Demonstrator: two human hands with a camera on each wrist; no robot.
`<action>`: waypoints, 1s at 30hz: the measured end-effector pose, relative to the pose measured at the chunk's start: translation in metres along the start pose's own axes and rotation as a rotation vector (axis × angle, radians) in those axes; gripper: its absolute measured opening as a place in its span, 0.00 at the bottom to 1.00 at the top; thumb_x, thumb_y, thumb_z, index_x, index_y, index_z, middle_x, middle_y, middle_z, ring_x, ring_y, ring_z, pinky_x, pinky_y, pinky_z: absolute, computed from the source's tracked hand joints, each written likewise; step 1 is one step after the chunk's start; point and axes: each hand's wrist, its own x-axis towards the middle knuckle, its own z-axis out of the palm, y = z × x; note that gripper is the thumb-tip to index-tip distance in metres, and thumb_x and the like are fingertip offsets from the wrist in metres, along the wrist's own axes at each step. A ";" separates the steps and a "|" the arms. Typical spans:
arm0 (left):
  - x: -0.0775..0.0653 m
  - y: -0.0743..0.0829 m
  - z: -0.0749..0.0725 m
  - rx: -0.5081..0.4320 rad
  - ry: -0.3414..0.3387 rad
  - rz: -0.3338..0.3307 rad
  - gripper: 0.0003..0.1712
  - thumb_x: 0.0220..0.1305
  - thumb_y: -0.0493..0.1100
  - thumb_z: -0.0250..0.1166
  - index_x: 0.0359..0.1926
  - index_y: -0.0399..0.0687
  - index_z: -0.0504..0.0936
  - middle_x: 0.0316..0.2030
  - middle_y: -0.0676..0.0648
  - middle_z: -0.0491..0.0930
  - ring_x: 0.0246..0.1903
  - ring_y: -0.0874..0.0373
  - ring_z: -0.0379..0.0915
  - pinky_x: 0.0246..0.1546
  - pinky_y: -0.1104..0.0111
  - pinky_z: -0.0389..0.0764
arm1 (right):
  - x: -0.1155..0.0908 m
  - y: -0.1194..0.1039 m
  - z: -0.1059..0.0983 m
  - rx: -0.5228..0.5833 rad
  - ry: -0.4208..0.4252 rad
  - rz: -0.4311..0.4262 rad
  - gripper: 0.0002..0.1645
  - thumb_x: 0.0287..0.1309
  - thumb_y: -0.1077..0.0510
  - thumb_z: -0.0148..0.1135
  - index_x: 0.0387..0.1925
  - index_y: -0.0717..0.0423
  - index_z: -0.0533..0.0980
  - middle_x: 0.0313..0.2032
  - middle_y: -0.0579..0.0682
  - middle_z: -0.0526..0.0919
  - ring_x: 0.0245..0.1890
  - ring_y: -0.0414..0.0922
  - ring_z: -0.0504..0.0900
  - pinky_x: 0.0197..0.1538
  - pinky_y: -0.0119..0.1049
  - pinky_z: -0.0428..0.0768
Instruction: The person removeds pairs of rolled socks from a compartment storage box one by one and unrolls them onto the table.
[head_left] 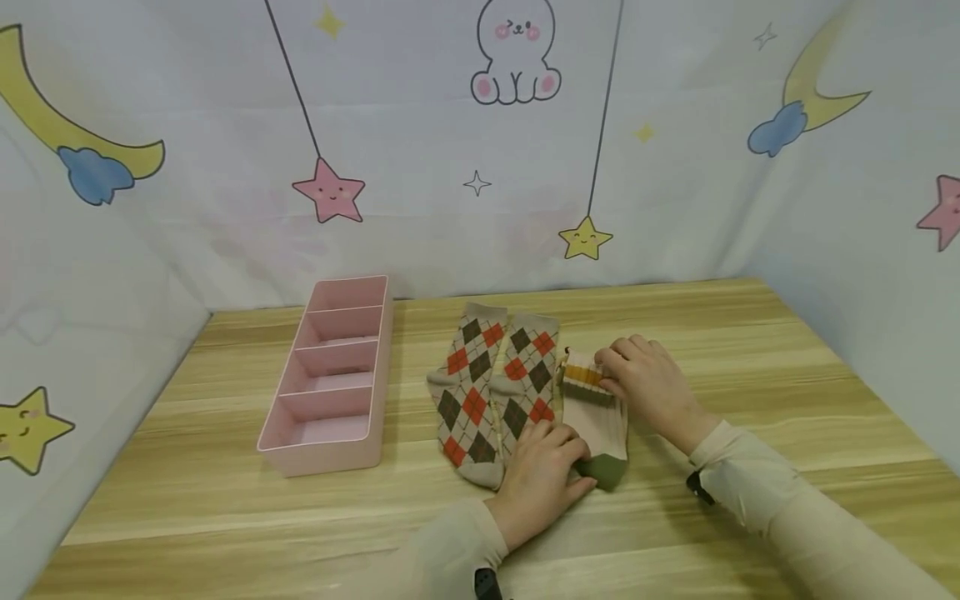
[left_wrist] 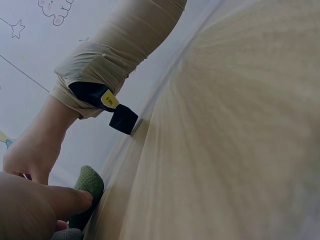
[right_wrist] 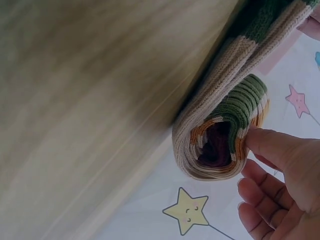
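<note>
A cream sock (head_left: 596, 425) with a green toe lies on the table, its striped cuff end (head_left: 583, 379) rolled up toward the toe. My right hand (head_left: 651, 385) holds that roll with curled fingers; in the right wrist view, the thumb (right_wrist: 275, 145) touches the side of the coiled fabric (right_wrist: 215, 145). My left hand (head_left: 536, 479) rests flat, fingers across the lower end of an argyle sock (head_left: 528, 367) and thumb on the green toe (left_wrist: 90, 182). A second argyle sock (head_left: 472, 400) lies just left, laid out flat. Part of the cream sock's toe is hidden under the left hand.
A pink tray (head_left: 330, 458) with several compartments stands left of the socks. The wooden table (head_left: 202, 492) meets a printed cloth backdrop (head_left: 420, 242) at the back and sides.
</note>
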 end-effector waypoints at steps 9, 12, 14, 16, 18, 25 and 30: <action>0.001 0.000 0.001 0.008 0.015 -0.001 0.12 0.52 0.55 0.72 0.34 0.59 0.82 0.37 0.60 0.79 0.40 0.63 0.71 0.49 0.66 0.73 | 0.001 0.001 -0.002 0.014 -0.036 -0.002 0.08 0.51 0.59 0.70 0.35 0.56 0.81 0.36 0.51 0.83 0.38 0.49 0.79 0.39 0.44 0.76; 0.001 0.000 0.001 0.010 0.022 -0.002 0.12 0.51 0.55 0.72 0.34 0.59 0.82 0.37 0.60 0.79 0.40 0.63 0.71 0.49 0.66 0.73 | 0.001 0.003 -0.002 0.011 -0.057 0.003 0.08 0.52 0.59 0.69 0.35 0.57 0.83 0.36 0.51 0.84 0.39 0.50 0.79 0.41 0.44 0.76; 0.001 0.000 0.001 0.013 0.028 -0.001 0.12 0.51 0.55 0.73 0.34 0.59 0.82 0.37 0.60 0.79 0.40 0.63 0.71 0.49 0.65 0.73 | 0.001 0.003 -0.003 -0.001 -0.071 0.005 0.09 0.53 0.57 0.69 0.36 0.57 0.83 0.36 0.52 0.85 0.40 0.50 0.80 0.42 0.45 0.76; 0.001 0.000 0.000 0.014 0.028 -0.004 0.12 0.51 0.55 0.73 0.33 0.59 0.82 0.37 0.59 0.79 0.40 0.62 0.71 0.50 0.64 0.73 | 0.001 0.004 -0.003 -0.019 -0.100 0.010 0.12 0.53 0.54 0.69 0.37 0.57 0.83 0.37 0.52 0.85 0.41 0.51 0.80 0.43 0.46 0.76; 0.001 0.001 0.000 0.009 0.023 -0.007 0.12 0.51 0.55 0.73 0.34 0.59 0.82 0.37 0.59 0.79 0.41 0.62 0.71 0.51 0.62 0.74 | 0.001 0.005 -0.003 -0.037 -0.136 0.021 0.17 0.52 0.50 0.70 0.39 0.57 0.83 0.39 0.52 0.85 0.42 0.51 0.79 0.44 0.47 0.76; 0.000 0.001 -0.001 0.006 0.022 0.002 0.12 0.51 0.55 0.72 0.33 0.59 0.82 0.38 0.59 0.79 0.40 0.63 0.71 0.50 0.64 0.73 | 0.002 0.006 -0.004 -0.071 -0.230 0.047 0.26 0.49 0.45 0.71 0.45 0.57 0.80 0.43 0.53 0.83 0.46 0.53 0.78 0.47 0.49 0.75; 0.000 0.001 0.000 0.000 0.015 0.004 0.11 0.53 0.55 0.72 0.34 0.59 0.82 0.38 0.59 0.79 0.40 0.63 0.71 0.48 0.68 0.72 | 0.004 0.009 0.000 -0.088 -0.233 0.043 0.26 0.48 0.46 0.72 0.44 0.58 0.79 0.43 0.53 0.83 0.46 0.53 0.78 0.47 0.48 0.75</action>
